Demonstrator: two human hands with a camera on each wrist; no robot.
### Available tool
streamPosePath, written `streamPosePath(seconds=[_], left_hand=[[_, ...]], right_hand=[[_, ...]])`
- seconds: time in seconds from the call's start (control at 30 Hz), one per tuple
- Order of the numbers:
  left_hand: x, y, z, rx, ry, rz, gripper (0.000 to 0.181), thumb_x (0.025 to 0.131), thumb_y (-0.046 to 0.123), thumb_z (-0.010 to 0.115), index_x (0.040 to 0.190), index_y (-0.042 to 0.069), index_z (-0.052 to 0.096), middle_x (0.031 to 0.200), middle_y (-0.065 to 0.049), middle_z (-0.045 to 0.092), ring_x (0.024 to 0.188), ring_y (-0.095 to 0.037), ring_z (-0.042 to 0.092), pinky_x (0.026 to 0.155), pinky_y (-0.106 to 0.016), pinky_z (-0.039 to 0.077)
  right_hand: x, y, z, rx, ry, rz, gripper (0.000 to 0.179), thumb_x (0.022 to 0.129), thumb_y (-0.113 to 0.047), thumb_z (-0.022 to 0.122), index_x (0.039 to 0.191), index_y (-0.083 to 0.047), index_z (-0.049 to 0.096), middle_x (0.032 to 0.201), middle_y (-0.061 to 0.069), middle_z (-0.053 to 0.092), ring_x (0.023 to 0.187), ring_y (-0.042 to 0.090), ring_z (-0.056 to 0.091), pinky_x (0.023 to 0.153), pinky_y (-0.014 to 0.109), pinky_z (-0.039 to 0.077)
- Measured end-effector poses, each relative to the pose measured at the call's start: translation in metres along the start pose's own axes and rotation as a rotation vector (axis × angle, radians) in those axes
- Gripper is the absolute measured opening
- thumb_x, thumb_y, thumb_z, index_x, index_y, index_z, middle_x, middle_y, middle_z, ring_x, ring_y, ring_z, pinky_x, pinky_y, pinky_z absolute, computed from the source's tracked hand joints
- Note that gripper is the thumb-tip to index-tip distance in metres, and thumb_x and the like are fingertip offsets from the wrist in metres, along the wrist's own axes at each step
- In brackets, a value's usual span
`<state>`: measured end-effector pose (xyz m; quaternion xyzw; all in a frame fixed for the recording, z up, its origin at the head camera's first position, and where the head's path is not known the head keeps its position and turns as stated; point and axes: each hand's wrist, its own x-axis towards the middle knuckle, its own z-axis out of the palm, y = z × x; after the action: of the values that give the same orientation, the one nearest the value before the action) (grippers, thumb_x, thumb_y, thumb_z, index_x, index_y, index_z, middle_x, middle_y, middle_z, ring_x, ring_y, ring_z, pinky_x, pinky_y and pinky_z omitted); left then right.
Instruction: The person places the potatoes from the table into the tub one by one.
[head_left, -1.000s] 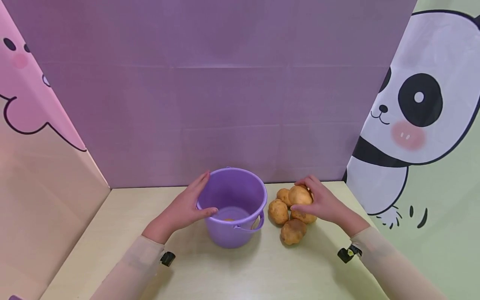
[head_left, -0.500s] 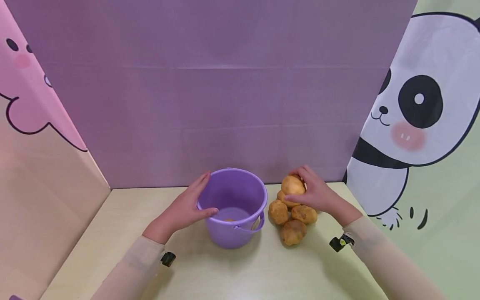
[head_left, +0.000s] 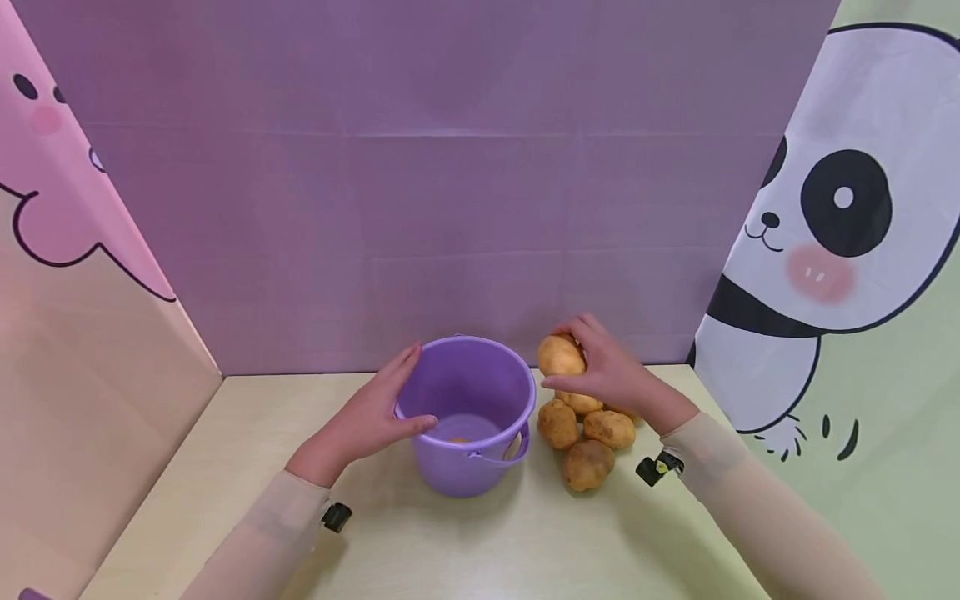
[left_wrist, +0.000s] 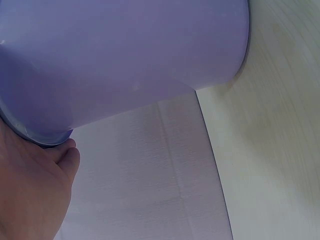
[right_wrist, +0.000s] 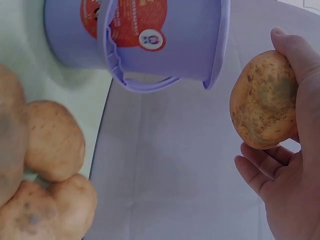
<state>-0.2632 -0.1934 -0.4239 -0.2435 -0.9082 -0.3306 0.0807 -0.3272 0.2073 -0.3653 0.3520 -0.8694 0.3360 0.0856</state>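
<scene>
A purple bucket [head_left: 465,471] stands upright on the table, its handle hanging on the right side. My left hand [head_left: 367,421] holds the bucket's left rim, thumb toward the front and fingers toward the back. Just right of the rim, in the air, is a potato [head_left: 559,357]; my right hand [head_left: 611,371] grips it between thumb and fingers. The right wrist view shows brown, greenish patches on this potato [right_wrist: 265,100]. Several more potatoes [head_left: 588,464] lie in a cluster right of the bucket. Something yellowish [head_left: 459,439] shows low inside the bucket, mostly hidden by the front rim.
The pale wooden table [head_left: 420,558] ends at a purple backdrop [head_left: 450,192] close behind the bucket. A panda-printed panel [head_left: 847,275] stands at the right, and a panel with a pink figure [head_left: 67,208] at the left. The bucket's handle [right_wrist: 145,85] sticks out toward the potatoes.
My right hand has lifted the potato off the cluster and carried it left and up, toward the bucket's rim. The left hand and bucket have stayed in place.
</scene>
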Motion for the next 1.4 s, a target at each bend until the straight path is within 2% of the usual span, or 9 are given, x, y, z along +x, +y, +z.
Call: streamPosePath(seconds=[0.23, 0.6, 0.97, 1.4], left_hand=[[0.000, -0.001, 0.001, -0.003, 0.002, 0.005, 0.110, 0.096, 0.046, 0.084, 0.175, -0.001, 0.022, 0.183, -0.020, 0.018, 0.167, -0.043, 0.022, 0.129, -0.066, 0.029], [0.001, -0.001, 0.000, -0.011, 0.001, 0.002, 0.113, 0.096, 0.053, 0.082, 0.175, 0.000, 0.022, 0.183, -0.017, 0.017, 0.167, -0.042, 0.022, 0.129, -0.065, 0.029], [0.001, -0.001, 0.000, -0.009, 0.004, 0.004, 0.113, 0.095, 0.053, 0.082, 0.175, 0.000, 0.022, 0.183, -0.020, 0.018, 0.166, -0.046, 0.024, 0.128, -0.068, 0.031], [0.001, -0.001, 0.000, -0.008, 0.005, 0.008, 0.111, 0.096, 0.052, 0.081, 0.174, -0.003, 0.023, 0.182, -0.021, 0.019, 0.165, -0.046, 0.024, 0.128, -0.067, 0.030]], right_hand=[[0.017, -0.008, 0.009, 0.048, -0.035, -0.008, 0.065, 0.086, -0.042, 0.098, 0.136, -0.018, 0.064, 0.130, 0.003, 0.053, 0.108, 0.022, 0.063, 0.085, 0.041, 0.062], [0.039, -0.015, 0.024, 0.018, -0.036, -0.113, 0.065, 0.085, -0.037, 0.098, 0.134, -0.013, 0.064, 0.126, 0.004, 0.054, 0.103, 0.021, 0.062, 0.084, 0.039, 0.061], [0.058, -0.024, 0.041, 0.013, -0.077, -0.142, 0.066, 0.085, -0.043, 0.098, 0.135, -0.016, 0.064, 0.126, 0.002, 0.054, 0.103, 0.020, 0.062, 0.085, 0.037, 0.061], [0.071, -0.037, 0.055, 0.028, -0.135, -0.155, 0.069, 0.085, -0.039, 0.099, 0.139, -0.013, 0.065, 0.131, 0.005, 0.053, 0.108, 0.020, 0.062, 0.090, 0.036, 0.061]])
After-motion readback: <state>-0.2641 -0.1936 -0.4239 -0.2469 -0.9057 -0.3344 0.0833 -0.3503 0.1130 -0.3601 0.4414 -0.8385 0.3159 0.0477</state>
